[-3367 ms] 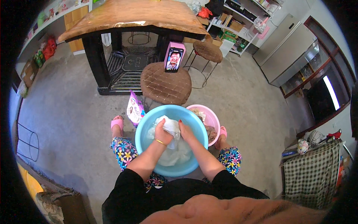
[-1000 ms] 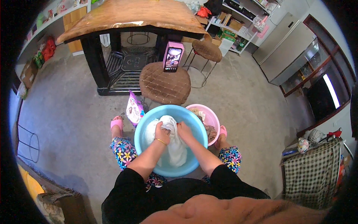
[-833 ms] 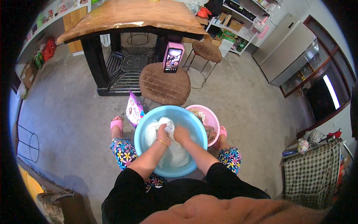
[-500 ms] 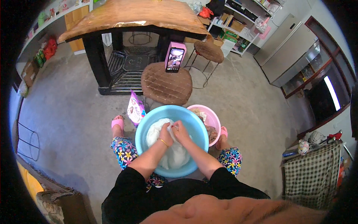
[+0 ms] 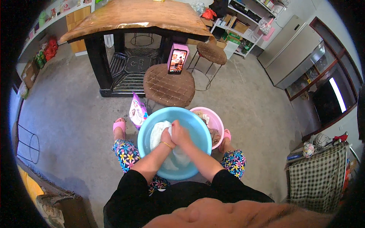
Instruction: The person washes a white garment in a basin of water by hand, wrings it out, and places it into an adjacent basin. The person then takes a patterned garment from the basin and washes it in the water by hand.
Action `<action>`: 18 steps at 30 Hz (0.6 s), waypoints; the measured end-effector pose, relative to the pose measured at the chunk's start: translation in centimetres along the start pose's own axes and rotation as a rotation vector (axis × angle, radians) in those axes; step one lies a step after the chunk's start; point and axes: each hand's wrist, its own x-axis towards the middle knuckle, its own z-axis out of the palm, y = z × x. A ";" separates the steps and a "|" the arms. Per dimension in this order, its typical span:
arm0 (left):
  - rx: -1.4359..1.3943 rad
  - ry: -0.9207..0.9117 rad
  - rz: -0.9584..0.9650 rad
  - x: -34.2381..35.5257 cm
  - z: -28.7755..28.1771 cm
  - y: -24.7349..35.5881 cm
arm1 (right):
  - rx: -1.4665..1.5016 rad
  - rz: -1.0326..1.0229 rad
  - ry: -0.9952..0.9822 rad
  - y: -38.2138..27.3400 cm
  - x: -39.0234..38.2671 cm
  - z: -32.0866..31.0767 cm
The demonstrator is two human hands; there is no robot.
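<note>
A wet white cloth (image 5: pixel 156 136) lies partly bunched in a light blue basin (image 5: pixel 142 155) of water between my knees. My left hand (image 5: pixel 167 137) is closed on a fold of it near the basin's middle. Pressed close against it, my right hand (image 5: pixel 179 133) is also closed on the cloth, its fingers curled with the thumb side up. Part of the cloth trails under water below my wrists. What kind of garment or cloth it is I cannot make out.
A pink basin (image 5: pixel 217 123) with brownish clothes stands right of the blue one. To the left is a purple-and-white detergent bag (image 5: pixel 137 112). Ahead, a phone (image 5: pixel 178 62) leans on a brown padded stool (image 5: pixel 169 87), before a black-framed table (image 5: pixel 140 15).
My right hand has moved slightly left and up, over and against my left hand. The cloth has shifted between them, and the phone's screen picture differs.
</note>
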 end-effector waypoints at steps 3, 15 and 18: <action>0.114 0.127 0.049 0.1 0.6 -0.1 | 0.121 0.003 0.107 2.5 1.6 0.9; 0.018 -0.044 -0.084 0.0 -0.2 0.5 | 0.302 0.094 0.191 2.7 0.5 0.4; -0.046 -0.110 -0.082 -0.4 1.0 0.7 | 0.450 0.210 0.035 6.5 1.7 1.4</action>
